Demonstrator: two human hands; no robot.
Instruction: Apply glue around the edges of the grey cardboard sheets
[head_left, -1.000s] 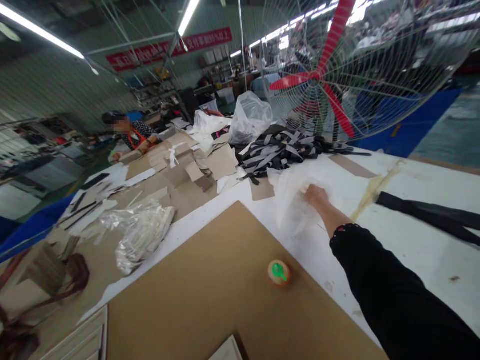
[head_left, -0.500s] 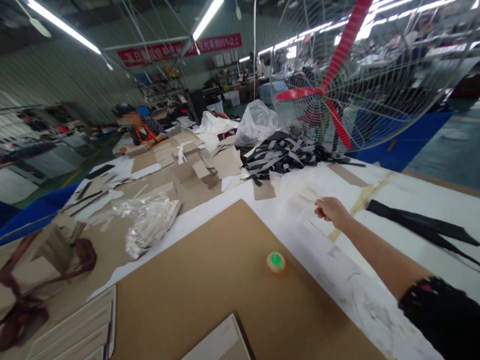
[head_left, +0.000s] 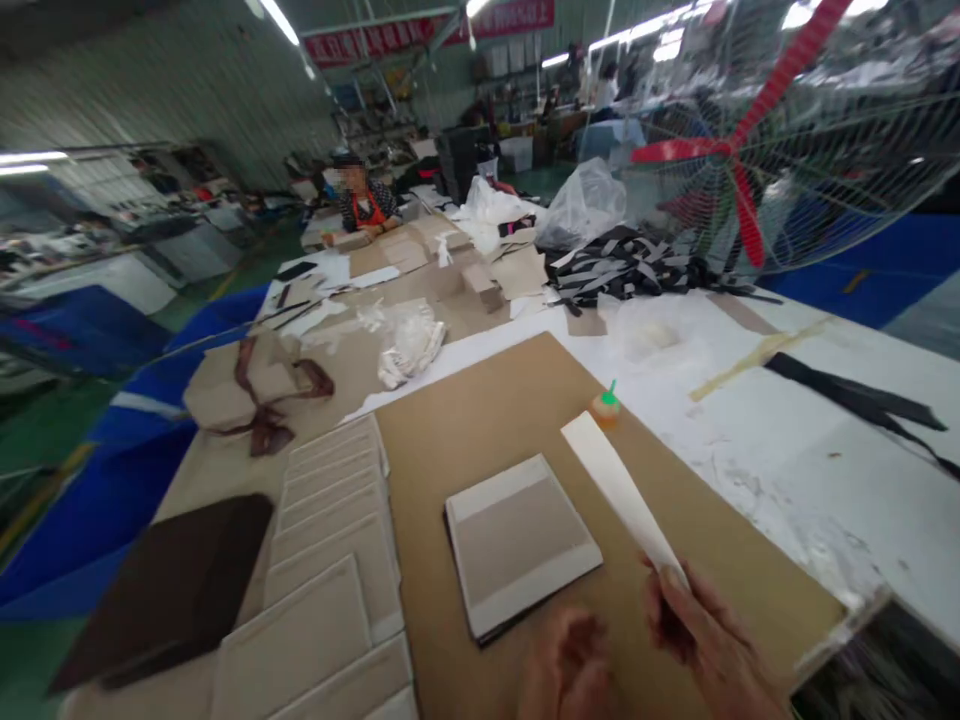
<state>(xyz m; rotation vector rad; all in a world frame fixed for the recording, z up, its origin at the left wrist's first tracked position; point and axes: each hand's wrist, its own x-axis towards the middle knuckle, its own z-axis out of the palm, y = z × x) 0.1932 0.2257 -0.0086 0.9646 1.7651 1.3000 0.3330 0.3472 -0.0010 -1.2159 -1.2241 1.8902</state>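
Note:
My right hand (head_left: 697,620) pinches the lower end of a long white strip (head_left: 619,485), which points up and left over the brown board (head_left: 495,400). My left hand (head_left: 574,655), smeared by motion, is low in the middle, just below a flat square panel (head_left: 517,545); its fingers look bent, but their grip is unclear. The panel has a beige middle, pale bands and a dark edge underneath. Past the strip's far tip stands a small round bottle (head_left: 606,405) with a green nozzle and orange contents.
Overlapping beige panels (head_left: 330,560) lie at the left beside dark brown sheets (head_left: 180,580). Farther off are a clear bag of pale pieces (head_left: 411,340), a heap of black and grey strips (head_left: 637,265), a large red-bladed fan (head_left: 724,147) and a seated co-worker (head_left: 366,205).
My right hand has come back from the clear plastic bag at the right with the white strip. My left hand has come into view. The camera has tilted down and turned left.

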